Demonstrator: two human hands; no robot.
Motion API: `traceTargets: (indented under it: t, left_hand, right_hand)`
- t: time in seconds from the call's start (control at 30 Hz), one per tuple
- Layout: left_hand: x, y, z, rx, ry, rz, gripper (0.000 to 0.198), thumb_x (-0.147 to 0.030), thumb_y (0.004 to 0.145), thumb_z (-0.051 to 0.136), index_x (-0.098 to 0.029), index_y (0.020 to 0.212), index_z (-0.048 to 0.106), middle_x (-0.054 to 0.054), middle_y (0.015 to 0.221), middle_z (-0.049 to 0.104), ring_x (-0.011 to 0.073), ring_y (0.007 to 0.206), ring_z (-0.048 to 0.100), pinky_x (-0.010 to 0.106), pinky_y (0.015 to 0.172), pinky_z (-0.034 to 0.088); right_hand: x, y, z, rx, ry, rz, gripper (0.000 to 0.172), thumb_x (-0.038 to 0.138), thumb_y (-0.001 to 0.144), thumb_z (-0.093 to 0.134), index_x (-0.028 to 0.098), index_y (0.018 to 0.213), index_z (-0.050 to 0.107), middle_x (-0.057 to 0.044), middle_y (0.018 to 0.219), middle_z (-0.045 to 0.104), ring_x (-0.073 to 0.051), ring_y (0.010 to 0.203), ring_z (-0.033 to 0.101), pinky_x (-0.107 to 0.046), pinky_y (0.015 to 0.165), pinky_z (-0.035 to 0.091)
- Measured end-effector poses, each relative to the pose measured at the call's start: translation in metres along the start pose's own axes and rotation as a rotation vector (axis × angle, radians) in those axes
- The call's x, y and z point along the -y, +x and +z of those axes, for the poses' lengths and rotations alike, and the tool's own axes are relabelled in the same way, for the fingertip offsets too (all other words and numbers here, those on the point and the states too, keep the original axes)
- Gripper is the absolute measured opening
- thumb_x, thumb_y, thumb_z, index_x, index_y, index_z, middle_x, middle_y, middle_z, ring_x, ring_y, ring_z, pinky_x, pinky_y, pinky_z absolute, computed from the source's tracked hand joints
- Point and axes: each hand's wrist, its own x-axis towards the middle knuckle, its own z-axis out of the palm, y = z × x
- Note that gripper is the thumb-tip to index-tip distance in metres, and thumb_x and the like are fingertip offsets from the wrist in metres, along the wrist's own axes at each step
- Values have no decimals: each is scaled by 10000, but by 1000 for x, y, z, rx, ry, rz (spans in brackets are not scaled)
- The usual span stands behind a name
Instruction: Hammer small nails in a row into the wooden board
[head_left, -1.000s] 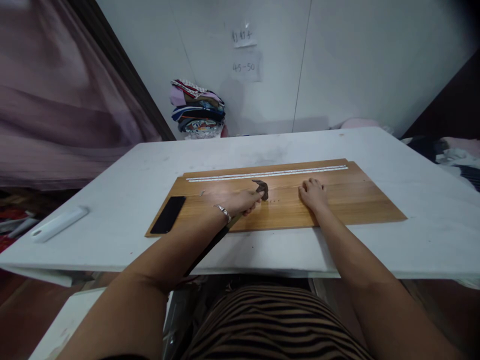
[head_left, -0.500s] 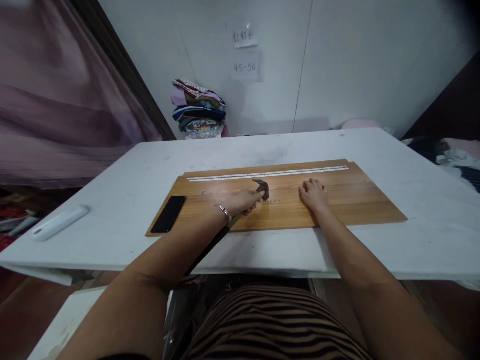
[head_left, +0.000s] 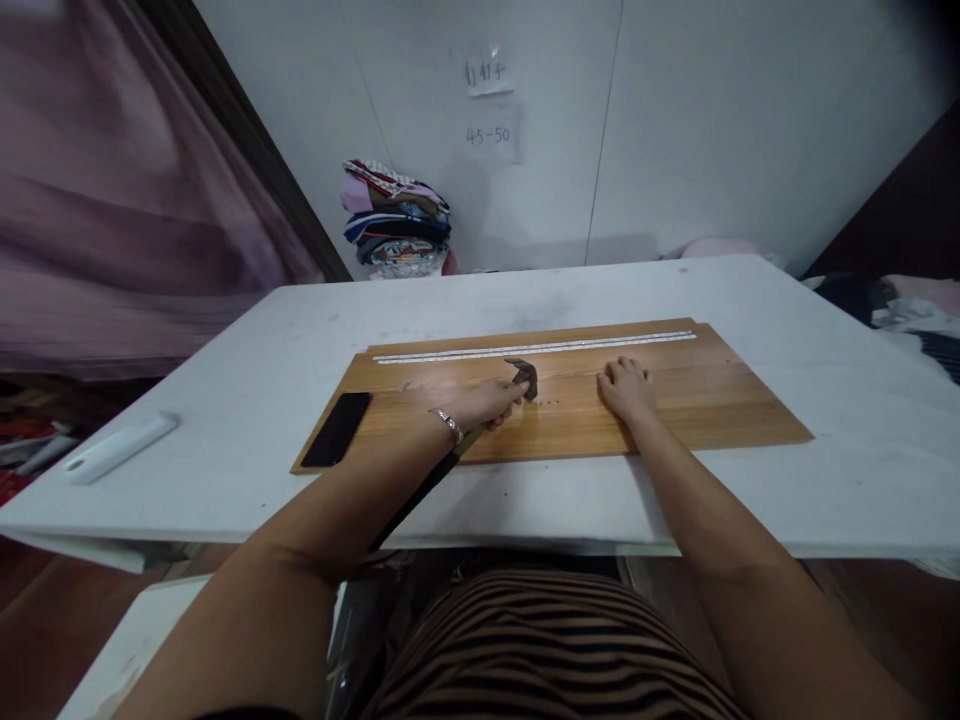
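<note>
We judge this hammering: left hand (head_left: 486,403) gripping a dark metal claw hammer (head_left: 529,378), right hand (head_left: 628,388) half-curled on the brown wooden board (head_left: 709,395); next likely needs aim.

- The board (head_left: 720,400) lies on the table (head_left: 645,290), near its front edge.
- The phone (head_left: 337,430) lies on the board's left end.
- Two strips (head_left: 535,347) run side by side along the board's far edge — behind both hands.
- The hammer (head_left: 528,380) is in the left hand (head_left: 491,403), over the board's middle.
- Small specks (head_left: 549,402) sit in a row on the board, between the hammer's head and the right hand (head_left: 628,388), which rests on the board.
- A long object (head_left: 120,448) lies on the table, left of the board.
- Behind the table: stacked cloths (head_left: 397,222) — left of two wall papers (head_left: 491,137), one above the other.
</note>
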Motion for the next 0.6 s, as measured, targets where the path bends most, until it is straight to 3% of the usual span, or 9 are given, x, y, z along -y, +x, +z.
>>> traceTargets:
  t: [0.6]
  left_hand:
    - [1, 1, 0, 4, -25, 0, 367, -531, 1023, 462, -198, 884, 525, -66, 552, 428, 83, 425, 368, 219, 430, 311]
  right_hand:
    - [0, 0, -1, 9, -9, -1, 368, 359, 1002, 363, 189, 1072, 682, -172, 1279, 637, -313, 1264, 473, -474, 1028, 344]
